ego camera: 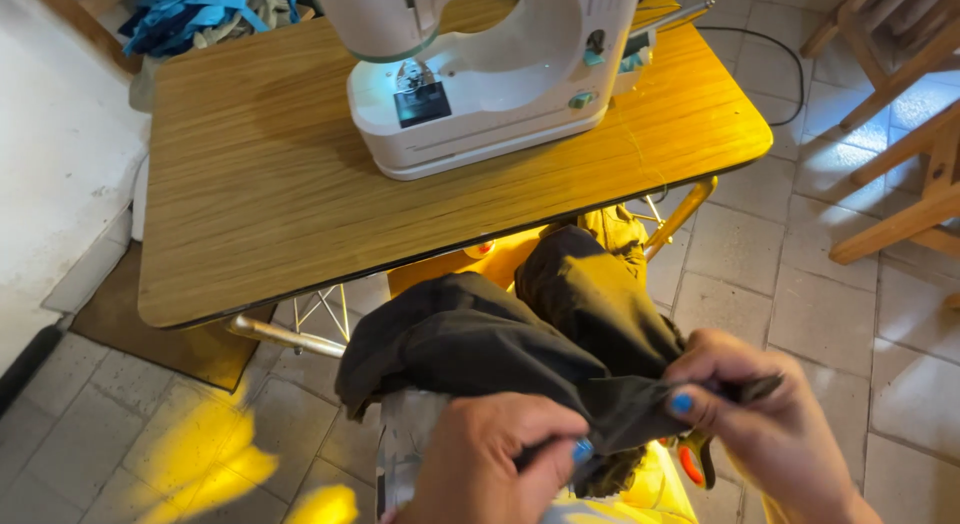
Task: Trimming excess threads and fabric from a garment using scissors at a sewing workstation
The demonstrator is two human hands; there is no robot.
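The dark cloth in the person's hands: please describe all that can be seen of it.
The dark cloth looks like thin woven fabric, charcoal to black, crumpled into soft folds. It lies bunched over the person's lap, below the front edge of the wooden table. The left hand and the right hand each pinch its near edge, which runs taut between them. Its far part hangs loose towards the table.

Wooden table with a sewing machine on a tiled floor

The wood-grain table [260, 194] carries a white sewing machine [490, 74] on its far right part, a black cable [770, 54] trailing off beyond the machine; left of the machine the top is bare, and grey floor tiles [800, 284] lie beneath.
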